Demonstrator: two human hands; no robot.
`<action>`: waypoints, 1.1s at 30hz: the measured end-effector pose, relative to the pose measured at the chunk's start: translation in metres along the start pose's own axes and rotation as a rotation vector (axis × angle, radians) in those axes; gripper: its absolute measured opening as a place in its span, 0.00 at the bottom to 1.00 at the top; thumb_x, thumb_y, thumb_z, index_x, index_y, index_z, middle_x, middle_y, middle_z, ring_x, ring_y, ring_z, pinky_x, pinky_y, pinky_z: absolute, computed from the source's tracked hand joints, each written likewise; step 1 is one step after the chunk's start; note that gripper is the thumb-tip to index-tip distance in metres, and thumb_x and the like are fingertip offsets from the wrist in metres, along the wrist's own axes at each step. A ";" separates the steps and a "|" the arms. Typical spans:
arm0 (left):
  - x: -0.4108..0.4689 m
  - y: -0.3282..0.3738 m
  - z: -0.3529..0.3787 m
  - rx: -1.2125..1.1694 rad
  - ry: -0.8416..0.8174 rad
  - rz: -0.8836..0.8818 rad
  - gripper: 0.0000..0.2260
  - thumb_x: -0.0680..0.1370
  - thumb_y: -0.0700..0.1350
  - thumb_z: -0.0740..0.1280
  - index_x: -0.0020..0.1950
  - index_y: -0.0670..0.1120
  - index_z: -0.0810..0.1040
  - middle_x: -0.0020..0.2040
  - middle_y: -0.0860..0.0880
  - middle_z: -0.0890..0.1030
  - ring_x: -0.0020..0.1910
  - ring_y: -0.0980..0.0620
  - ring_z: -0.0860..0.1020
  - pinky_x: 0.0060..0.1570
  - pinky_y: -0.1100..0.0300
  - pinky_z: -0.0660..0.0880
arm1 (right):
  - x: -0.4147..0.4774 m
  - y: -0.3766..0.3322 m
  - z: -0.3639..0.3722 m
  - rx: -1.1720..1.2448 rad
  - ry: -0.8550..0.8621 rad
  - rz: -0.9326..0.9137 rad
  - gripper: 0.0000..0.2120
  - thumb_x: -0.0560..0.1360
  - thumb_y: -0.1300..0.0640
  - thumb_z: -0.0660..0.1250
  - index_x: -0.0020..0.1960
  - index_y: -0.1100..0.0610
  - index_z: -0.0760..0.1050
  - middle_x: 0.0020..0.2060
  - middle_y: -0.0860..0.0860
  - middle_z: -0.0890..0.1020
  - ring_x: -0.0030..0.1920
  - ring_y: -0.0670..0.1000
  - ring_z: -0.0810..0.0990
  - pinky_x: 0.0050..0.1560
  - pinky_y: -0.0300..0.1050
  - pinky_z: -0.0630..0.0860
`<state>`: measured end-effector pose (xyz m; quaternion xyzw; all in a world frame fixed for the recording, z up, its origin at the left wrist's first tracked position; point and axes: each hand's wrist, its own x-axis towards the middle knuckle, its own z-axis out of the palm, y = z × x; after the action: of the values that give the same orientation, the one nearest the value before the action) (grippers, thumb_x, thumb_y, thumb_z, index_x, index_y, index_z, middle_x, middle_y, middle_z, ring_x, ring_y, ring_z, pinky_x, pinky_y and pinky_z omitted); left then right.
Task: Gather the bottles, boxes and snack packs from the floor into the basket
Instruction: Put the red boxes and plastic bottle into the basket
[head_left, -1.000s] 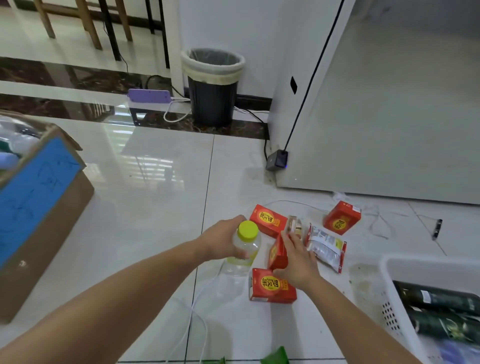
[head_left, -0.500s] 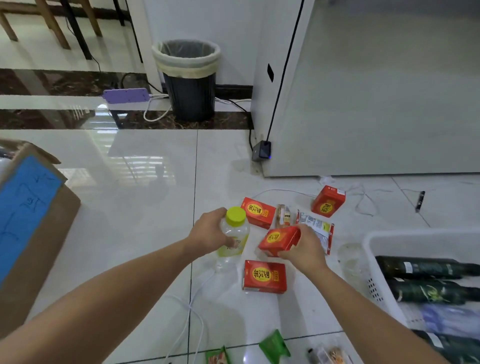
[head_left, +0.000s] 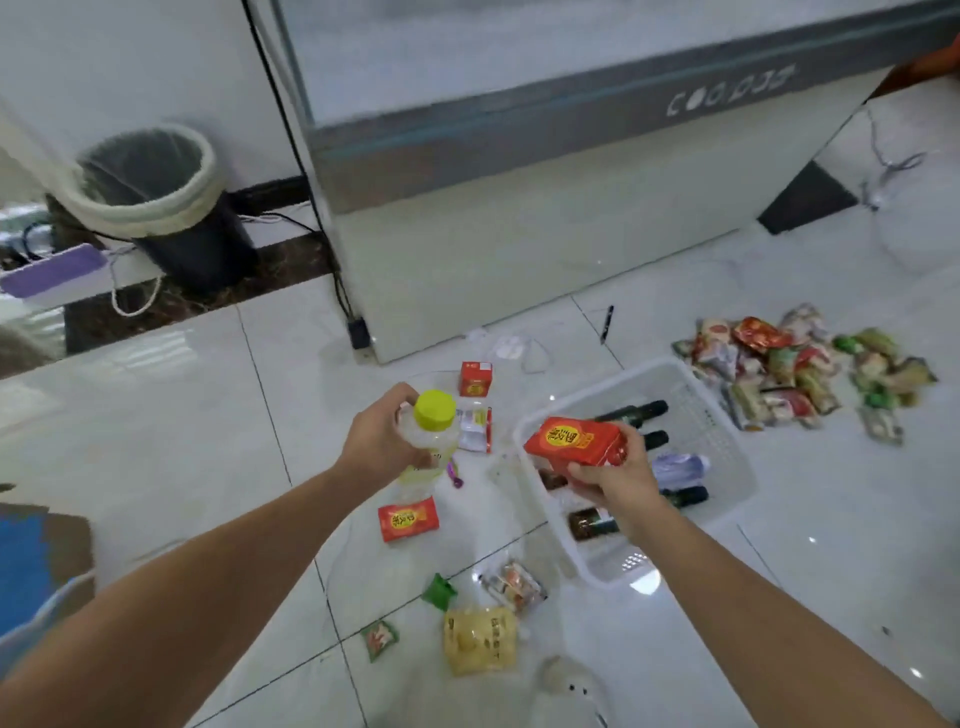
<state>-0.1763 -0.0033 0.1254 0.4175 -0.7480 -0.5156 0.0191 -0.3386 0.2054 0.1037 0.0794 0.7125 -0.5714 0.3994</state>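
Observation:
My left hand grips a clear bottle with a yellow-green cap, lifted off the floor. A red box sits in my right hand, held over the left end of the white basket. Several dark bottles and a pale pack lie inside the basket. On the floor stay two red boxes, a white snack pack, a yellow pack, small green packs and a clear wrapped snack.
A heap of snack packs lies right of the basket. A white cabinet stands behind, with a black bin and a purple power strip to its left. A cardboard box with a blue panel sits at the left edge.
Both hands lifted their items off the floor; my right hand carried the red box rightward over the basket. The view swung right, revealing the snack heap.

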 end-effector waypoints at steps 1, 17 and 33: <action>-0.010 0.019 0.001 -0.016 -0.024 -0.003 0.24 0.60 0.29 0.77 0.49 0.44 0.73 0.37 0.53 0.73 0.37 0.54 0.70 0.30 0.73 0.68 | -0.014 -0.014 -0.016 0.067 0.025 0.036 0.35 0.67 0.78 0.68 0.64 0.49 0.62 0.59 0.56 0.71 0.59 0.58 0.74 0.51 0.51 0.79; -0.013 0.195 0.112 0.088 -0.370 -0.017 0.29 0.61 0.33 0.79 0.55 0.52 0.71 0.53 0.49 0.77 0.55 0.47 0.74 0.51 0.61 0.71 | -0.052 -0.101 -0.215 0.318 0.354 0.092 0.37 0.63 0.84 0.61 0.59 0.50 0.63 0.57 0.58 0.72 0.56 0.60 0.74 0.45 0.50 0.79; 0.134 0.145 0.370 0.535 -0.549 -0.102 0.29 0.62 0.38 0.79 0.61 0.48 0.77 0.60 0.46 0.78 0.61 0.45 0.73 0.61 0.53 0.68 | 0.173 -0.031 -0.360 -0.172 0.045 0.096 0.35 0.63 0.82 0.60 0.56 0.46 0.66 0.45 0.46 0.74 0.45 0.48 0.75 0.39 0.44 0.71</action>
<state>-0.5213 0.2075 0.0129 0.2906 -0.8117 -0.3953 -0.3170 -0.6437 0.4518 0.0227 0.0919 0.7631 -0.4864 0.4155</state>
